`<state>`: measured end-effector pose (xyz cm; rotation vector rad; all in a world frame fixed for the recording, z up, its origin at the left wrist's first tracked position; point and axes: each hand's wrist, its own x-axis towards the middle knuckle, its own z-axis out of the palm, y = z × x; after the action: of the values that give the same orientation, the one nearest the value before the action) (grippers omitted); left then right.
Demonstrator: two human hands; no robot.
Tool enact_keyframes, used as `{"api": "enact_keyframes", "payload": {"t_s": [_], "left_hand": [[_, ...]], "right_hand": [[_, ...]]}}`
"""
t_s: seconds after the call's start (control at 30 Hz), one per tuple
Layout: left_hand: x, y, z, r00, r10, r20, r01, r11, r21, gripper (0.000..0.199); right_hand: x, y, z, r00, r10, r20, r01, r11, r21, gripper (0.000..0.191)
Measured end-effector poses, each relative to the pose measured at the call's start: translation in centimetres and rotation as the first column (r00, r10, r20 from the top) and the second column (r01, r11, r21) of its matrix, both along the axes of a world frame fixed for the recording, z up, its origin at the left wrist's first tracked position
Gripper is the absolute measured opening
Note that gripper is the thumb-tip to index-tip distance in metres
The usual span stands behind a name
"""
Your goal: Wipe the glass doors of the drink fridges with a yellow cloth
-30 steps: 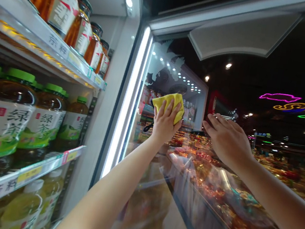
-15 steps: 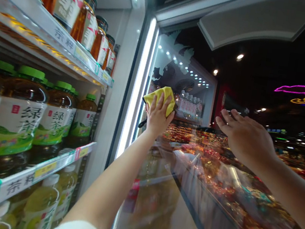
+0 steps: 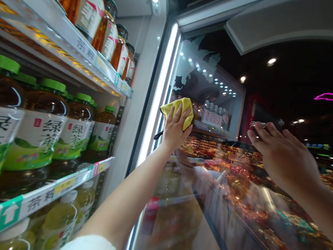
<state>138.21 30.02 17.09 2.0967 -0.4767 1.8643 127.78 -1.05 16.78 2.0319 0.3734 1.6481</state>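
Note:
My left hand (image 3: 174,130) presses a yellow cloth (image 3: 185,105) flat against the glass door (image 3: 181,211), close to the lit strip along the door's edge. The cloth is bunched under my fingers, and a short black loop (image 3: 158,135) hangs from its lower left side. My right hand (image 3: 287,155) is at the right with its fingers stretched out and holds nothing. It is at the glass, though whether the palm touches it I cannot tell.
At the left stands an open drinks fridge with green-capped tea bottles (image 3: 42,127), amber bottles (image 3: 91,3) on the shelf above and pale bottles (image 3: 60,220) below. A shelf edge with price labels (image 3: 65,184) runs toward the fridge's side wall (image 3: 138,95). Reflections cover the glass.
The view has turned a little left, so the shelves, door and both hands appear further right. The cloth stays under my left hand, and my right hand keeps its stretched pose.

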Motion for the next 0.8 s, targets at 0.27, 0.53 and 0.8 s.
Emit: {"api": "enact_keyframes", "payload": {"t_s": [0.27, 0.53, 0.8], "left_hand": [[-1.2, -1.4, -6.5, 0.999, -0.007, -0.041, 0.009, 0.999, 0.047, 0.064], [1.2, 2.2, -0.5, 1.0, -0.013, 0.002, 0.013, 0.994, -0.112, 0.06], [1.0, 1.0, -5.4, 0.997, -0.033, 0.068, 0.033, 0.999, 0.009, 0.061]], "right_hand": [[-0.5, 4.4, 0.3, 0.99, 0.062, -0.125, -0.062, 0.998, 0.005, 0.05], [0.7, 9.2, -1.2, 0.982, 0.034, -0.183, -0.043, 0.998, -0.044, 0.051], [1.8, 7.8, -2.1, 0.975, 0.107, -0.195, -0.115, 0.993, -0.031, 0.057]]}}
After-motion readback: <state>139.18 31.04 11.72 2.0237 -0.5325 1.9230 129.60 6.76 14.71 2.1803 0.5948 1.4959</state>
